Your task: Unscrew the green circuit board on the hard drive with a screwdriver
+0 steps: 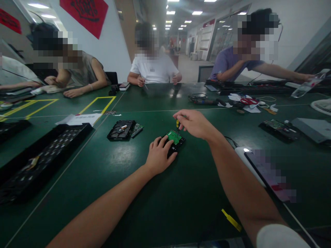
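Observation:
A black hard drive with a green circuit board on top lies on the dark green table in front of me. My left hand is curled over its near left side and grips it. My right hand pinches a small screwdriver with a yellow handle, held upright with its tip down on the green board.
Another opened hard drive and a loose board lie to the left. A long black tray sits at far left. A device with a blurred screen lies at my right. Three people sit along the far side, with tools and parts there.

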The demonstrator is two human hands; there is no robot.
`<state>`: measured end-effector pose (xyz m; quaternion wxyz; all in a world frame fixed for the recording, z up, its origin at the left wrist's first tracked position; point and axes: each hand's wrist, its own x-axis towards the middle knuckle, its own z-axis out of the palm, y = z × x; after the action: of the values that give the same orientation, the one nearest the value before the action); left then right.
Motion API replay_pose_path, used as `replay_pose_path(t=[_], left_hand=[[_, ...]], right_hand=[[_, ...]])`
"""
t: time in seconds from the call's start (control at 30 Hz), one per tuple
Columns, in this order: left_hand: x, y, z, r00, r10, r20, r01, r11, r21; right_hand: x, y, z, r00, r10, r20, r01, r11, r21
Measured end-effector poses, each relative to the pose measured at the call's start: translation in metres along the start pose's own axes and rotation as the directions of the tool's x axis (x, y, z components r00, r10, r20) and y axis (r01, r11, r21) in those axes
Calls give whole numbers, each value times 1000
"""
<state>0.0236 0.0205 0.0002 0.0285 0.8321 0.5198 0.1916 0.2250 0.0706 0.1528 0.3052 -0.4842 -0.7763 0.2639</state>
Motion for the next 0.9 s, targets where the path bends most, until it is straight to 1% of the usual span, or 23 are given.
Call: replay_pose_path(t=[0.07, 0.13, 0.2, 0.27, 0.43, 0.57, 0.63, 0.77, 0.83, 0.9], left_hand=[[0, 0, -1, 1000, 3, 4, -3, 1000, -4], [0, 1, -2, 1000, 3, 6, -3, 1000, -5], [0, 1, -2, 1000, 2, 7, -2, 1000, -5], [0, 0, -2, 1000, 0, 6, 0, 1000, -8], [0, 0, -1, 1000, 0, 7, 0, 1000, -11], [0, 0, 0, 1000, -3, 11, 3, 1000, -9], [0, 0, -1, 1000, -4, 8, 4, 1000, -8], [0, 0, -1, 1000, -1, 2, 1, 1000, -10], [0, 0, -1, 1000, -2, 2, 2, 1000, -9], [0, 1, -1, 1000, -3, 5, 3, 1000, -5]], right_hand=[[0, 0, -1, 1000, -12, -7, 12, 1000, -15], [-1, 0, -2, 999, -16, -47, 14, 999, -41], [-3, 0, -2, 994, 3, -105, -9, 998, -63], [-3, 0, -2, 991, 26, -133, -35, 997, -68], [-3, -1, -1, 996, 16, -92, -18, 1000, -18], [-1, -1, -1, 997, 29, -77, -31, 999, -36], [-2, -2, -2, 996, 26, -81, -31, 998, -56], [-3, -3, -3, 992, 23, -124, -34, 995, -90], [-4, -3, -2, 991, 22, -131, -32, 997, -73], [-4, -3, -1, 993, 22, -112, -27, 999, -38]])
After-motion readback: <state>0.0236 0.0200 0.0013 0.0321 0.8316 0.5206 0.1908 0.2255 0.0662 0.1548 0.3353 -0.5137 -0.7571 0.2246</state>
